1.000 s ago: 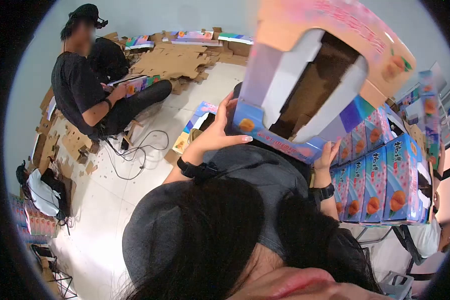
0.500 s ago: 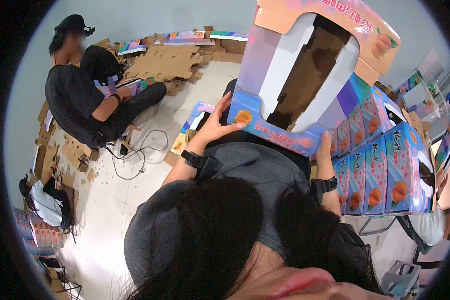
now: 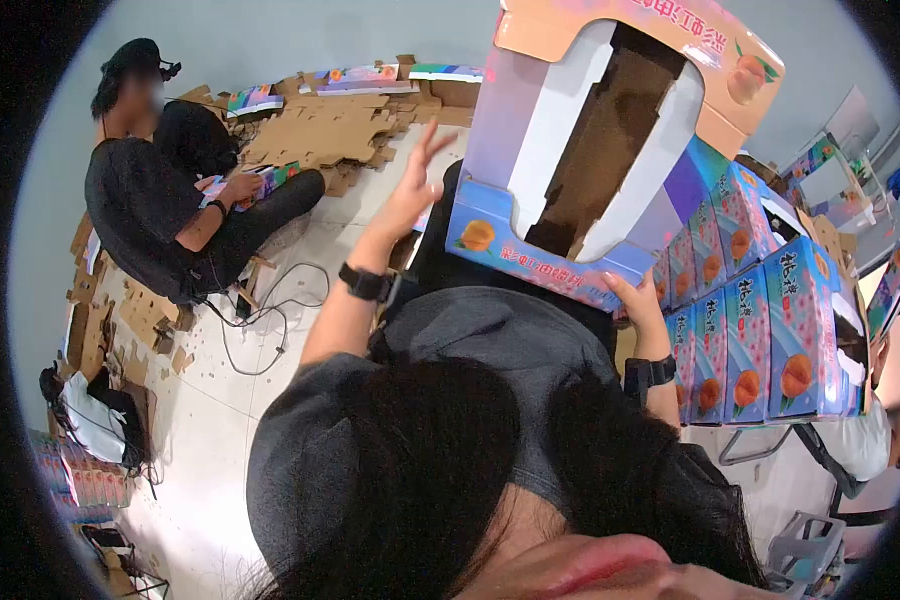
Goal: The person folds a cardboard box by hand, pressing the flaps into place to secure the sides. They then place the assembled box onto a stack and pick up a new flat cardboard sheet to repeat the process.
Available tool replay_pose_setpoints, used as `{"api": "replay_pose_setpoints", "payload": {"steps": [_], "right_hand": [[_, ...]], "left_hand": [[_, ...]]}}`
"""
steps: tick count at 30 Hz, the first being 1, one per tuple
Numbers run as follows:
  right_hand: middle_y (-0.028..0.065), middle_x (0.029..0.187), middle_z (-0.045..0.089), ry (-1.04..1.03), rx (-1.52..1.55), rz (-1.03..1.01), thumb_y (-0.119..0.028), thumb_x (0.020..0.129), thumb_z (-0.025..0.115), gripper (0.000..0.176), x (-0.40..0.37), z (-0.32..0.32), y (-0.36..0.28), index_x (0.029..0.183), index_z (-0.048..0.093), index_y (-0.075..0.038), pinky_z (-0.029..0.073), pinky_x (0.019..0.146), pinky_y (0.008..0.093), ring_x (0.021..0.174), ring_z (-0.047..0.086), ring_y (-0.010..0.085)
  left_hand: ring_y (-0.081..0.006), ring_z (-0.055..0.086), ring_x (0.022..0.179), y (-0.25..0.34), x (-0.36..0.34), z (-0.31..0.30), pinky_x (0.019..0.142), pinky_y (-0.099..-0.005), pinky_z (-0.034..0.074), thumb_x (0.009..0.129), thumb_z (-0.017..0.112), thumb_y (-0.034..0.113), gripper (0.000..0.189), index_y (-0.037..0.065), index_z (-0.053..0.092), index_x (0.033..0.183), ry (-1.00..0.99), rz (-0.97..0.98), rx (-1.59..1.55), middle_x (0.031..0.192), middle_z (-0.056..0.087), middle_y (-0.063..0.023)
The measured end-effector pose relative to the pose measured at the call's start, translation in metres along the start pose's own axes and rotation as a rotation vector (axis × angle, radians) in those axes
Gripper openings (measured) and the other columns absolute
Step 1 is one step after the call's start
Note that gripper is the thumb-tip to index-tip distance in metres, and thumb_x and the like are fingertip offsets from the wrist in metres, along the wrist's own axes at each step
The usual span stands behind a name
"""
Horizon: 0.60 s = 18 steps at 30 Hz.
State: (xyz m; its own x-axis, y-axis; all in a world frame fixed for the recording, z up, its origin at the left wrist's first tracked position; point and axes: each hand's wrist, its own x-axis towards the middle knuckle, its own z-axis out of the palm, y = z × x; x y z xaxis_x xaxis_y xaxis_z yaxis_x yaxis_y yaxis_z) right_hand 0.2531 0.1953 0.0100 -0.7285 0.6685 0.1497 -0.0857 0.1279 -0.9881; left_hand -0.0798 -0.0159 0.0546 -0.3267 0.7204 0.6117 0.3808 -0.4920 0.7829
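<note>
Big peach-printed carton (image 3: pixel 610 150) up in the air, tilted, its open end and pale flaps facing us, right above the row of finished peach boxes (image 3: pixel 760 330). Right hand (image 3: pixel 635 300) is clamped on the carton's lower blue corner, fingers curled under it. Left hand (image 3: pixel 410 190) hangs just beside the carton's left edge, fingers spread wide, holding nothing.

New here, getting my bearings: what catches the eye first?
A big pink-and-blue carton, open end showing brown inside, is held up at top centre, the right hand gripping its lower edge while the left hand is spread open beside it. Rows of matching boxes stand at right; a seated person is at upper left.
</note>
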Motion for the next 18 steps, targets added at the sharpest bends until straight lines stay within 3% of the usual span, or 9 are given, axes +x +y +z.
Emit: {"api": "replay_pose_setpoints", "payload": {"steps": [3, 6, 8, 10, 12, 16, 18], "right_hand": [[0.0116, 0.118, 0.059, -0.049, 0.011, -0.008, -0.014, 0.079, 0.079, 0.067, 0.001, -0.007, 0.008, 0.132, 0.041, 0.001, 0.049, 0.092, 0.0348, 0.107, 0.059, 0.0201], [0.0117, 0.116, 0.06, -0.073, 0.016, 0.012, -0.012, 0.078, 0.08, 0.065, -0.001, -0.01, 0.014, 0.13, 0.043, 0.001, 0.049, 0.091, 0.0344, 0.105, 0.06, 0.02], [0.0116, 0.115, 0.061, -0.062, 0.035, 0.02, -0.012, 0.077, 0.081, 0.065, -0.006, -0.011, 0.017, 0.129, 0.044, 0.002, 0.05, 0.09, 0.034, 0.104, 0.061, 0.0201], [0.0115, 0.115, 0.061, -0.06, 0.025, 0.027, -0.012, 0.076, 0.082, 0.066, -0.009, -0.01, 0.013, 0.128, 0.044, 0.001, 0.05, 0.09, 0.0337, 0.104, 0.061, 0.0201], [0.0109, 0.115, 0.061, -0.068, 0.029, 0.071, -0.014, 0.074, 0.083, 0.067, -0.009, -0.011, 0.009, 0.128, 0.045, 0.0, 0.05, 0.089, 0.0333, 0.103, 0.061, 0.0198], [0.0098, 0.114, 0.062, -0.044, 0.033, 0.021, -0.014, 0.074, 0.083, 0.065, -0.007, -0.017, 0.018, 0.126, 0.047, -0.001, 0.049, 0.09, 0.0336, 0.103, 0.061, 0.0191], [0.0094, 0.114, 0.061, -0.025, 0.025, 0.029, -0.013, 0.074, 0.083, 0.063, -0.008, -0.017, 0.018, 0.125, 0.048, -0.001, 0.049, 0.09, 0.0337, 0.103, 0.06, 0.0189]], "left_hand": [[-0.0295, 0.022, 0.144, 0.043, 0.058, -0.014, 0.118, -0.0442, 0.014, 0.089, 0.057, 0.037, 0.086, 0.011, 0.008, 0.154, -0.01, 0.118, 0.02, 0.153, 0.031, -0.0148], [-0.028, 0.03, 0.141, 0.076, 0.102, -0.011, 0.117, -0.042, 0.019, 0.09, 0.058, 0.038, 0.086, 0.01, 0.008, 0.154, -0.022, 0.252, 0.089, 0.15, 0.036, -0.0147], [-0.0271, 0.03, 0.14, 0.073, 0.117, -0.016, 0.114, -0.042, 0.025, 0.088, 0.057, 0.052, 0.091, 0.01, 0.01, 0.154, -0.007, 0.039, 0.12, 0.152, 0.031, -0.0141], [-0.0258, 0.033, 0.138, 0.092, 0.119, -0.002, 0.112, -0.0407, 0.028, 0.087, 0.058, 0.052, 0.09, 0.009, 0.014, 0.153, -0.007, -0.056, 0.066, 0.149, 0.034, -0.0134], [-0.024, 0.041, 0.132, 0.117, 0.112, 0.023, 0.112, -0.0381, 0.028, 0.09, 0.061, 0.04, 0.082, 0.007, 0.019, 0.152, -0.029, -0.038, -0.064, 0.142, 0.046, -0.0126], [-0.0186, 0.05, 0.121, 0.108, 0.107, 0.021, 0.104, -0.0355, 0.037, 0.087, 0.065, 0.04, 0.069, 0.002, 0.042, 0.141, -0.027, -0.003, -0.125, 0.131, 0.054, -0.0095], [-0.0185, 0.051, 0.12, 0.112, 0.103, 0.019, 0.104, -0.0353, 0.038, 0.087, 0.066, 0.038, 0.069, 0.002, 0.041, 0.141, -0.048, -0.02, -0.149, 0.13, 0.055, -0.0098]]}}
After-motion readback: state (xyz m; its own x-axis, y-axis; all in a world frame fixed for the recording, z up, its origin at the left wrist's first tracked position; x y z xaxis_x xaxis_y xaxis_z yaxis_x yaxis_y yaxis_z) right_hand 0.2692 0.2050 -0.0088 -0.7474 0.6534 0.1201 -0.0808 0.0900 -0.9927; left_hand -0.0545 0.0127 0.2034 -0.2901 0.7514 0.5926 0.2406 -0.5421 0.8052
